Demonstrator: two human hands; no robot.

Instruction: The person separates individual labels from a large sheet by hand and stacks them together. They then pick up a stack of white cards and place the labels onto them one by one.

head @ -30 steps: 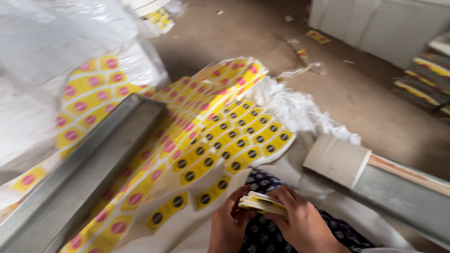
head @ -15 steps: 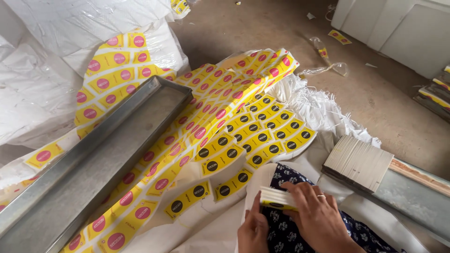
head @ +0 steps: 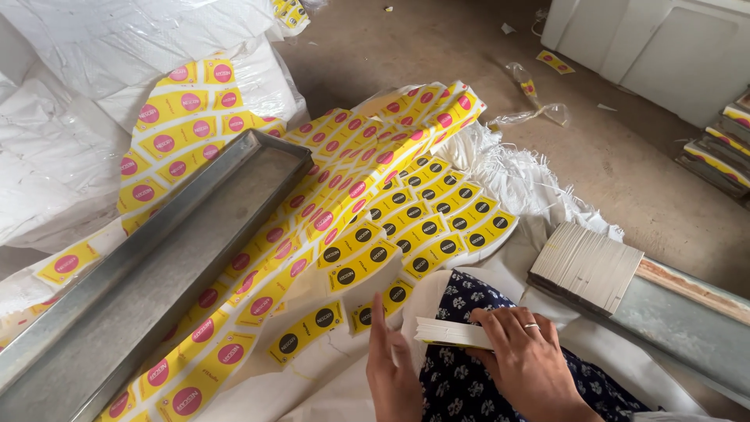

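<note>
My right hand [head: 525, 355] grips a thin stack of flat cards [head: 451, 334] lying on my knee, which is covered in dark blue flowered cloth [head: 469, 301]. My left hand [head: 391, 371] is flat and upright, its fingers pressed against the left end of that stack. Just ahead, many yellow cards with pink or black round spots [head: 367, 203] lie fanned in overlapping rows on white sacking. A second, thicker stack of cards [head: 587, 266] rests edge-up at the right.
A long grey metal tray [head: 168, 250] lies diagonally at the left. White plastic sacks [head: 86, 86] are heaped behind it. A metal channel [head: 687, 312] runs at the right. White panels [head: 664, 47] and more card piles [head: 723, 148] stand on the dirt floor.
The view has swung up and right. The yellow face of the stack has turned down, so white edges show. My left hand has shifted from under the stack to its end.
</note>
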